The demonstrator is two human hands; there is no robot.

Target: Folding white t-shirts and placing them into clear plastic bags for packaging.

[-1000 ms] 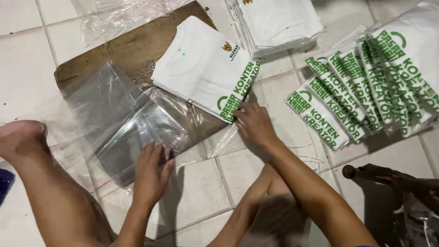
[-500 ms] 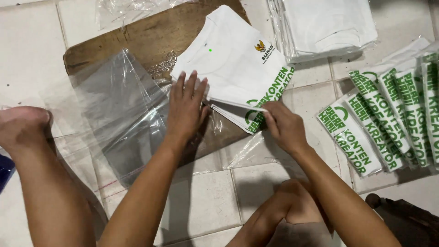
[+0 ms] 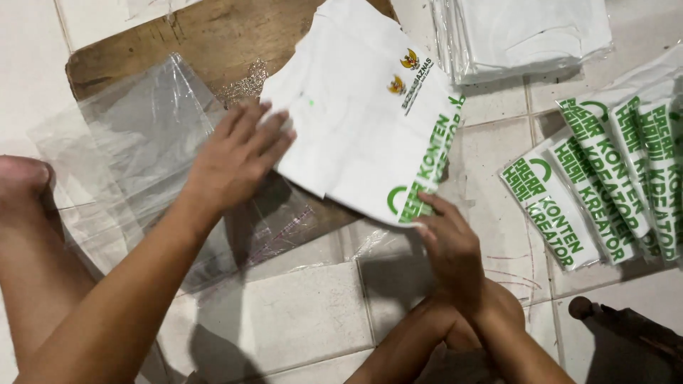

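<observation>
Folded white shirt [image 3: 356, 135]: left hand [image 3: 238, 156] flat, fingers spread on edge; right hand [image 3: 448, 242] pinching lower corner

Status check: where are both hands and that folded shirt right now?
Left hand flat at folded white shirt, over clear plastic bag. Right hand pinching shirt's near corner. Nothing blocking.

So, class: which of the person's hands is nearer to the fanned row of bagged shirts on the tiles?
The right hand. It rests at the folded white shirt's lower edge, just beside the bagged shirts. The left hand lies across that shirt, by the clear plastic bag.
</observation>
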